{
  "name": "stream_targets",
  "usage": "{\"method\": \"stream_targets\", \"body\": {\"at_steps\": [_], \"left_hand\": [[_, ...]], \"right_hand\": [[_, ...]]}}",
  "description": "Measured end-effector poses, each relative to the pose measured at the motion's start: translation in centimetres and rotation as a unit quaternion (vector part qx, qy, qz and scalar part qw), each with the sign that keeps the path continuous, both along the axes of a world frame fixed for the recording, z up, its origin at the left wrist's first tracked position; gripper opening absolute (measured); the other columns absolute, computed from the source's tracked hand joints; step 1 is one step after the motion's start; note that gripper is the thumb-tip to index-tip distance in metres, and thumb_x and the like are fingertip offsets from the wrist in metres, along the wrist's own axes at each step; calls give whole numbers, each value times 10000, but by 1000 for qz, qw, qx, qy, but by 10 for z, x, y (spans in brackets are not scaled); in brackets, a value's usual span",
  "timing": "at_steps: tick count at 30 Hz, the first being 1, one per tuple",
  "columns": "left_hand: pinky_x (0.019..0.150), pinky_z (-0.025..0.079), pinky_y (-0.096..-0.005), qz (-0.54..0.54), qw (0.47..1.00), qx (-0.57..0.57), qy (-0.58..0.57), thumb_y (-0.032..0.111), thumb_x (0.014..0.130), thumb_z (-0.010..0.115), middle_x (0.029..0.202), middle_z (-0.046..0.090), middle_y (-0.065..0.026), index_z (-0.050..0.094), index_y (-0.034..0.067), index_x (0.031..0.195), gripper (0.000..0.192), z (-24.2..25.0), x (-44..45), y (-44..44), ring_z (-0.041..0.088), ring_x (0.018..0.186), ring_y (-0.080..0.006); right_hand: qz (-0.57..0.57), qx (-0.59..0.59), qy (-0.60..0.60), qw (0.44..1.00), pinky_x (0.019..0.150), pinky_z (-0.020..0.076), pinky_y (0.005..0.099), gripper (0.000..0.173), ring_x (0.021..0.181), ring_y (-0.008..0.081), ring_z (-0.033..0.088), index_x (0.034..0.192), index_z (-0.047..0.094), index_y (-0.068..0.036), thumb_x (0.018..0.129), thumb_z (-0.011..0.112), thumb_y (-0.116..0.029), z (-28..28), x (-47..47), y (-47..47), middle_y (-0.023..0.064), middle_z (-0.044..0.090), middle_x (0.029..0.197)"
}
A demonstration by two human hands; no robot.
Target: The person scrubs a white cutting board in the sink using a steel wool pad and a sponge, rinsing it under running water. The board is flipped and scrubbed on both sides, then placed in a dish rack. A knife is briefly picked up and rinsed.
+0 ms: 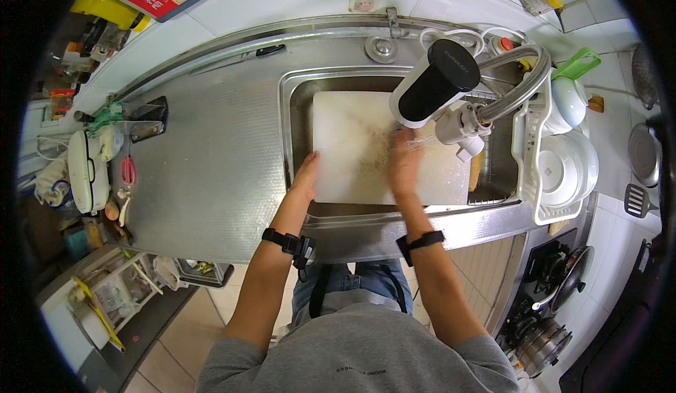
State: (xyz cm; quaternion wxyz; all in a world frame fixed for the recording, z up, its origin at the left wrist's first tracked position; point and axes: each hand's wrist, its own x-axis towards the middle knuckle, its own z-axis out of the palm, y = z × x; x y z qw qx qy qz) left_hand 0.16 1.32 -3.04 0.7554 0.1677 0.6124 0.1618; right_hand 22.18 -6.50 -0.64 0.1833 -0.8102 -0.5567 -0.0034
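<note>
A white plastic cutting board (343,144) lies over the stainless steel sink (301,150), with brownish marks near its middle. My left hand (306,177) grips the board's left edge, the fingers mostly hidden behind it. My right hand (405,163) rests on the board's face right of the marks, under the tap; its fingertips are partly hidden and whether it holds anything cannot be told. Water splashes at its fingers. The tap (459,123), with a black and white cylindrical body and a braided metal hose, hangs over the board's upper right part.
A white dish rack (531,160) with plates (560,171) and bowls stands right of the sink. A knife (270,50) lies along the counter's back edge beside a metal sink strainer (382,48). Pink-handled scissors (128,171) lie at the counter's left end. The stove holds pans at lower right.
</note>
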Motion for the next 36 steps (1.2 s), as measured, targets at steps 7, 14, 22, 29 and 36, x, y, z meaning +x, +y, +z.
{"method": "stream_targets", "body": {"at_steps": [7, 14, 22, 29, 36], "left_hand": [[950, 367, -425, -10, 1000, -23, 17, 497, 931, 393, 1245, 515, -145, 438, 39, 1281, 578, 39, 3, 6, 477, 1123, -275], [986, 313, -449, -29, 999, -18, 15, 539, 924, 364, 1318, 449, -155, 382, 62, 1338, 631, 49, 6, 5, 410, 1200, -271], [935, 405, -411, -22, 998, -51, 15, 539, 931, 336, 1286, 482, -114, 407, 80, 1319, 605, 54, 4, 14, 455, 1174, -247], [1010, 287, -455, -37, 999, -31, -6, 575, 921, 313, 1329, 442, -146, 377, 86, 1346, 651, 48, 3, 12, 416, 1194, -283], [1024, 308, -410, -35, 999, -22, -27, 601, 907, 306, 1400, 358, -136, 326, 79, 1382, 706, 32, 2, 12, 369, 1256, -250]], "right_hand": [[297, 9, 137, 945, 1011, 346, 443, 374, 1225, 343, 405, 1094, 592, -64, 735, 530, 20, 11, -11, 0, 127, 525, 1234], [-8, 136, 271, 953, 956, 357, 441, 402, 1134, 377, 446, 1162, 538, -55, 764, 503, -15, -13, 51, 33, 162, 523, 1204], [294, 3, 137, 946, 1046, 306, 448, 360, 1256, 336, 374, 1147, 560, -56, 799, 470, -37, 12, -56, -8, 104, 511, 1253], [70, 50, 68, 994, 1036, 308, 463, 397, 1237, 382, 381, 1185, 530, -49, 801, 489, 42, 16, 41, -53, 157, 496, 1263], [267, 39, 159, 950, 1072, 242, 490, 377, 1297, 330, 318, 1210, 510, -79, 838, 454, -111, 2, -104, -28, 89, 455, 1315]]}}
